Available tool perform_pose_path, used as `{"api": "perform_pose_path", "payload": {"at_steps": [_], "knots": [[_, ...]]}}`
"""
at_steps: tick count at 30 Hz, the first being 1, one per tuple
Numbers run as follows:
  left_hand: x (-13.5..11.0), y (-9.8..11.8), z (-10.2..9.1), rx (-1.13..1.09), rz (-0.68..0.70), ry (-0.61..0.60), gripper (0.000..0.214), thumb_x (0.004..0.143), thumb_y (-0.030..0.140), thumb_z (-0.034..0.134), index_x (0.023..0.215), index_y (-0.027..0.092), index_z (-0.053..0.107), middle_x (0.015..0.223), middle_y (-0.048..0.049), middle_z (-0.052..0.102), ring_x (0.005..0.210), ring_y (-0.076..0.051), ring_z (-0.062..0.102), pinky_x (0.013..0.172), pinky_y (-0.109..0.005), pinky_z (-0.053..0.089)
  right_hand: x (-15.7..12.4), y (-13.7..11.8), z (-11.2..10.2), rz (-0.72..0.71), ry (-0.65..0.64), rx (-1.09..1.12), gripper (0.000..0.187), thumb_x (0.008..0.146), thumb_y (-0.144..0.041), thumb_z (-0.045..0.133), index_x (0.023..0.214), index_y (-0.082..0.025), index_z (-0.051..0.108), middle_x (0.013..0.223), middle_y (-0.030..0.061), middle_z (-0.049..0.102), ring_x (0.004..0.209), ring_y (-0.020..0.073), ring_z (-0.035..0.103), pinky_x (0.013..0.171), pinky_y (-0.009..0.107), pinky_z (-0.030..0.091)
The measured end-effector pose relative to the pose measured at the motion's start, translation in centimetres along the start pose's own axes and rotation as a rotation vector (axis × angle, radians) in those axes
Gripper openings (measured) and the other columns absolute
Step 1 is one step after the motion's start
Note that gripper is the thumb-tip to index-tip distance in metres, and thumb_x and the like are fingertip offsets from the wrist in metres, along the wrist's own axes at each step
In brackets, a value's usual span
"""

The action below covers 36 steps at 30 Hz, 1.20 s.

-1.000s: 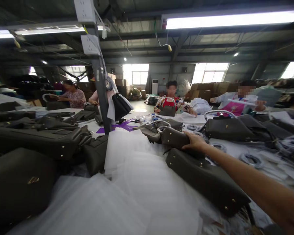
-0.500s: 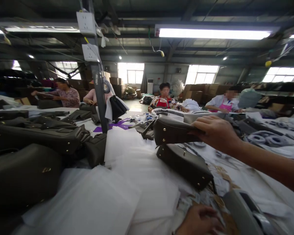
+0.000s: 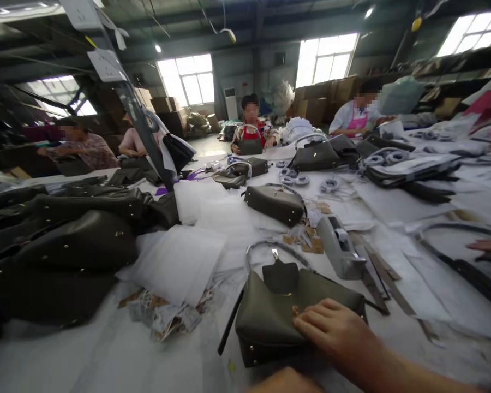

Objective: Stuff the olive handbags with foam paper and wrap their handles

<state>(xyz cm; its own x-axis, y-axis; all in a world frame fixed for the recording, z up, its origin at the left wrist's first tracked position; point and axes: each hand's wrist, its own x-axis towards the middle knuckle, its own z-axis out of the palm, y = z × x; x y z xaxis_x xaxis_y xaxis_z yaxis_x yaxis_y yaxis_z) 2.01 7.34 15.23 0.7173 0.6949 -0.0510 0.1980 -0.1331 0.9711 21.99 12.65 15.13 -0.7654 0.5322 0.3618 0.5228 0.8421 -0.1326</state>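
An olive-grey handbag (image 3: 270, 311) lies on the table in front of me, its base with gold feet toward me. Its flap (image 3: 280, 277) is folded up, and the wrapped handle (image 3: 276, 245) arches behind it. My right hand (image 3: 331, 333) is on the front panel, fingers together and bent, fingertips at the small gold clasp (image 3: 295, 311); the thumb is hidden. Only a blurred part of my left hand (image 3: 286, 382) shows at the bottom edge, below the bag, with its fingers out of sight.
White sheets (image 3: 180, 256) and loose tags (image 3: 167, 316) lie left of the bag, beside piled handbags (image 3: 82, 240). A grey tape dispenser (image 3: 339, 248) and another handbag (image 3: 274, 202) stand beyond. A co-worker's hand (image 3: 489, 246) reaches in at right; other people sit across the table.
The view has tipped down. My right hand, earlier holding a handbag up ahead, is now lower and nearer, on a handbag before me. My left hand has dropped toward the bottom edge.
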Motion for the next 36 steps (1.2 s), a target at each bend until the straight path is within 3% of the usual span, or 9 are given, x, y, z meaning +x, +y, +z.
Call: {"api": "perform_pose_path", "payload": {"at_steps": [4, 6, 8, 14, 18, 21, 27, 31, 36], "knots": [[-4.2, 0.6, 1.0, 0.129, 0.014, 0.257, 0.024, 0.094, 0.037, 0.055, 0.109, 0.028, 0.072, 0.101, -0.0007, 0.076, 0.096, -0.018, 0.071, 0.088, -0.028, 0.056, -3.6, 0.3, 0.4, -0.002, -0.171, 0.133, 0.048, 0.088, -0.039, 0.069, 0.132, -0.024, 0.059, 0.130, 0.0082, 0.066, 0.119, 0.0265, 0.062, 0.107, 0.046, 0.042], [-5.2, 0.1, 0.9, 0.359, 0.069, 0.525, 0.024, 0.097, 0.031, 0.052, 0.113, 0.027, 0.069, 0.108, -0.0026, 0.074, 0.101, -0.017, 0.070, 0.091, -0.028, 0.056, -5.0, 1.2, -0.1, 0.045, -0.220, 0.139, 0.069, 0.085, -0.046, 0.071, 0.147, -0.025, 0.045, 0.145, 0.0106, 0.054, 0.133, 0.0301, 0.050, 0.115, 0.053, 0.032], [-5.3, -1.0, 0.7, 0.645, 0.116, 0.662, 0.029, 0.096, 0.030, 0.056, 0.123, 0.027, 0.063, 0.121, -0.0048, 0.070, 0.113, -0.019, 0.066, 0.098, -0.033, 0.054, -6.0, 1.8, -0.3, 0.089, -0.238, 0.127, 0.083, 0.082, -0.047, 0.073, 0.153, -0.026, 0.035, 0.154, 0.0116, 0.042, 0.140, 0.0328, 0.040, 0.116, 0.057, 0.028], [-2.8, -5.2, 0.9, 1.162, 0.008, 0.414, 0.092, 0.071, 0.042, 0.085, 0.149, 0.028, 0.037, 0.156, -0.0111, 0.038, 0.143, -0.033, 0.035, 0.114, -0.058, 0.037, -7.5, 2.0, 1.9, 0.102, -0.192, 0.045, 0.090, 0.076, -0.020, 0.071, 0.155, -0.029, 0.030, 0.158, 0.0080, 0.036, 0.145, 0.0311, 0.032, 0.117, 0.055, 0.029], [-2.1, -7.7, 1.5, 1.233, -0.024, 0.442, 0.064, 0.086, 0.021, 0.070, 0.143, 0.036, 0.045, 0.151, -0.0018, 0.047, 0.140, -0.026, 0.043, 0.114, -0.051, 0.038, -8.6, 2.1, 4.3, 0.114, -0.190, 0.006, 0.084, 0.077, -0.002, 0.053, 0.153, -0.031, 0.032, 0.156, 0.0035, 0.039, 0.145, 0.0267, 0.034, 0.117, 0.052, 0.030], [-2.8, -9.9, 2.5, 1.273, -0.006, 0.465, 0.056, 0.092, 0.009, 0.054, 0.141, 0.036, 0.049, 0.148, 0.0002, 0.051, 0.136, -0.023, 0.048, 0.112, -0.046, 0.042, -10.2, 2.1, 6.4, 0.131, -0.152, 0.053, 0.076, 0.084, -0.009, 0.053, 0.154, -0.030, 0.031, 0.158, 0.0040, 0.035, 0.146, 0.0272, 0.030, 0.118, 0.053, 0.027], [-3.4, -11.8, 3.8, 1.269, 0.017, 0.429, 0.070, 0.092, 0.048, 0.059, 0.153, 0.038, 0.027, 0.161, -0.0081, 0.027, 0.144, -0.033, 0.034, 0.112, -0.058, 0.037, -11.7, 2.4, 9.0, 0.145, -0.136, 0.157, 0.076, 0.090, -0.050, 0.060, 0.155, -0.029, 0.028, 0.162, 0.0066, 0.026, 0.148, 0.0319, 0.023, 0.120, 0.054, 0.021], [-2.0, -11.9, 4.3, 1.254, 0.060, 0.395, 0.070, 0.090, 0.053, 0.060, 0.151, 0.044, 0.027, 0.163, -0.0076, 0.021, 0.147, -0.036, 0.026, 0.113, -0.060, 0.035, -11.1, 2.3, 8.5, 0.168, -0.142, 0.165, 0.067, 0.093, -0.053, 0.057, 0.153, -0.031, 0.035, 0.160, 0.0061, 0.032, 0.146, 0.0316, 0.029, 0.118, 0.054, 0.024], [-1.3, -12.9, 5.0, 1.249, 0.075, 0.465, 0.066, 0.093, 0.048, 0.058, 0.151, 0.044, 0.026, 0.164, -0.0057, 0.020, 0.148, -0.035, 0.024, 0.113, -0.059, 0.035, -7.6, 1.8, 6.7, 0.288, -0.087, 0.161, 0.037, 0.098, -0.037, 0.054, 0.130, -0.021, 0.061, 0.129, 0.0100, 0.064, 0.120, 0.0260, 0.057, 0.105, 0.043, 0.043]]}}
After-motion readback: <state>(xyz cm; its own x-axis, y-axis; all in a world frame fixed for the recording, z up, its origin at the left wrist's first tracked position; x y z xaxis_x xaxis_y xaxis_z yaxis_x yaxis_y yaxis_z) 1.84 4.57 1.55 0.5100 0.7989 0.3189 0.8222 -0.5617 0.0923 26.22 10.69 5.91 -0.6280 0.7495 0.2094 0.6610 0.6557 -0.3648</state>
